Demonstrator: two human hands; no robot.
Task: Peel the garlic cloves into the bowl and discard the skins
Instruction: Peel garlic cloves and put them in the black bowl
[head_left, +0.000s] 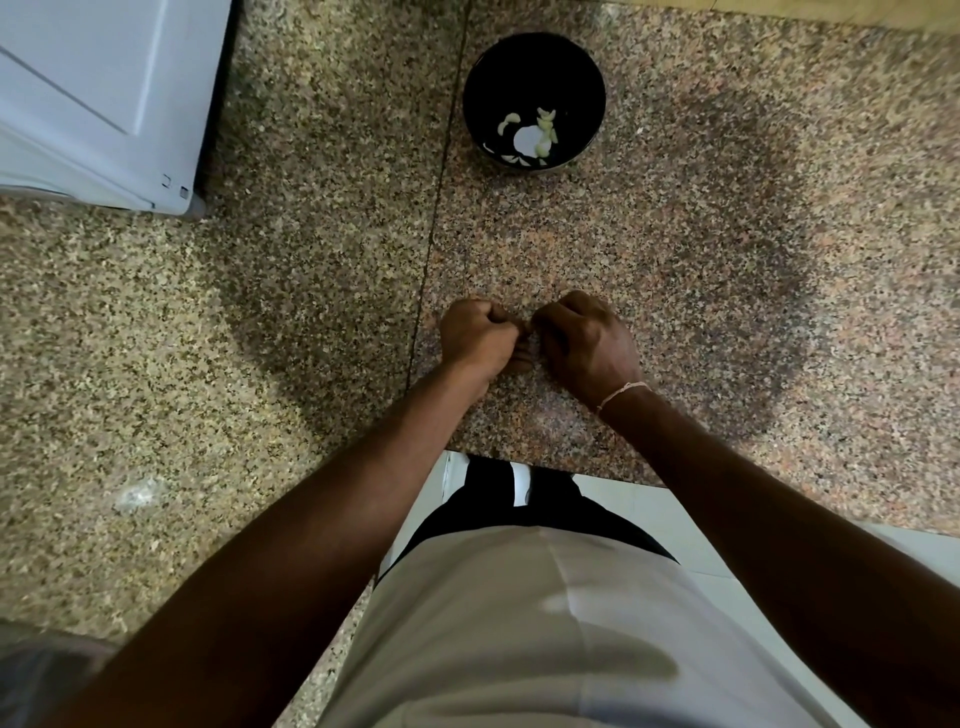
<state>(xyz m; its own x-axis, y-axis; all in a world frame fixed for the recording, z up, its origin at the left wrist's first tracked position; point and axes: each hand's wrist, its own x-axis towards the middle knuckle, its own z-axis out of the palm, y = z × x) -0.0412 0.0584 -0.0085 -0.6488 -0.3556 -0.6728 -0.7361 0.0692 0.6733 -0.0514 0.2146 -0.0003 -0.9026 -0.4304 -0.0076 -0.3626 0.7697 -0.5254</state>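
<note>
left hand (480, 332) grip curled | right hand (587, 338) grip curled | held item hidden | bowl (534, 101) well apart

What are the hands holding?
Both hands, left and right, have fingers curled together over something tiny between them. It is hidden, so I cannot tell what.

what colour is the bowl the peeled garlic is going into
Black, inside and out; the bowl shows best in the head view, at the far side of the speckled counter.
</note>
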